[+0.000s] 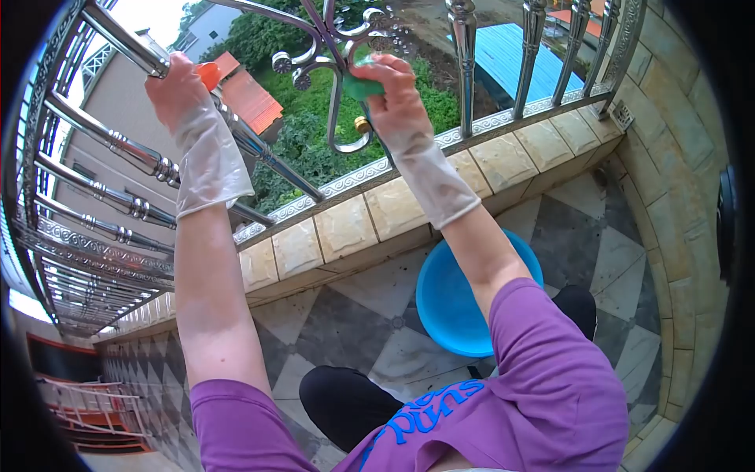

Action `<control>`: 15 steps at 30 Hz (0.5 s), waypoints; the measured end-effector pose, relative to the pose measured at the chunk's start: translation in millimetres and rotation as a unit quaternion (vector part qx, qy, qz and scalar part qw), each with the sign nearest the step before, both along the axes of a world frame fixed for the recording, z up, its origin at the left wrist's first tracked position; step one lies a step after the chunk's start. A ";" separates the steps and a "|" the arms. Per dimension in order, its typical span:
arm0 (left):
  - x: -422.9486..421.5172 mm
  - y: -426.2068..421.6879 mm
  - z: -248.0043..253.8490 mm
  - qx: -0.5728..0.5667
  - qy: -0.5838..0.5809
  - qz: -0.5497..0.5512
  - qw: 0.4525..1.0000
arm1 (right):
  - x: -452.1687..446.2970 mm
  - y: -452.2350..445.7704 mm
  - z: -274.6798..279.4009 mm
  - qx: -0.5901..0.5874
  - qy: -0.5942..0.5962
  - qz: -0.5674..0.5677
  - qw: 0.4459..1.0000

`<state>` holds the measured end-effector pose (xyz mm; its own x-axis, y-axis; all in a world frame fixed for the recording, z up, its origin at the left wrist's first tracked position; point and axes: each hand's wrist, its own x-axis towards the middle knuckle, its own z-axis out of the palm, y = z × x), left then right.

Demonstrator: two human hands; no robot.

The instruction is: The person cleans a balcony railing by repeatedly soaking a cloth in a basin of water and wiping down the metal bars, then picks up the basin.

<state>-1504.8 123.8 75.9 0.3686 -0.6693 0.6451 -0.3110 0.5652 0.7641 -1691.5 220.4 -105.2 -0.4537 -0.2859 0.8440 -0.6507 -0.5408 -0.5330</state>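
Note:
Both my hands wear thin, translucent white gloves. My left hand [179,98] is closed around a shiny metal baluster [126,43] of the railing at upper left. Beside its fingers shows a small orange thing [208,75] whose kind I cannot make out. My right hand [397,98] is closed on a green sponge [362,86], pressed against the scrolled metal ornament [334,118] of the railing. The fingers partly cover the sponge. Water drops or bubbles show near the top of the ornament.
Below my right arm a blue basin [448,315] stands on the checkered tile floor [346,334]. The railing rises from a low tiled ledge [342,228]. A tiled wall [668,126] bounds the right side. Beyond the railing lie greenery and a blue roof [503,63].

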 end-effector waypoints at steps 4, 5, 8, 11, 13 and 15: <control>-1.8 4.7 2.1 -0.001 0.000 0.007 1.000 | -47.7 18.2 -58.3 0.036 0.067 -0.003 0.997; -0.1 3.5 1.9 0.000 0.000 -0.007 1.000 | -60.0 23.0 -75.9 0.062 0.101 -0.014 0.993; -2.1 8.3 1.7 0.000 -0.005 -0.012 1.000 | -47.9 58.4 -98.5 0.174 0.018 0.034 0.984; -1.3 11.0 2.9 0.006 -0.033 0.043 0.998 | -16.7 45.1 -78.2 0.109 -0.033 -0.093 0.989; -0.9 1.8 -0.6 -0.002 -0.031 0.041 0.999 | -10.4 18.0 -81.9 0.153 0.072 -0.254 0.952; 1.9 -6.2 -0.3 -0.030 0.002 -0.005 1.000 | 7.7 14.2 -79.2 0.325 -0.003 -0.243 0.914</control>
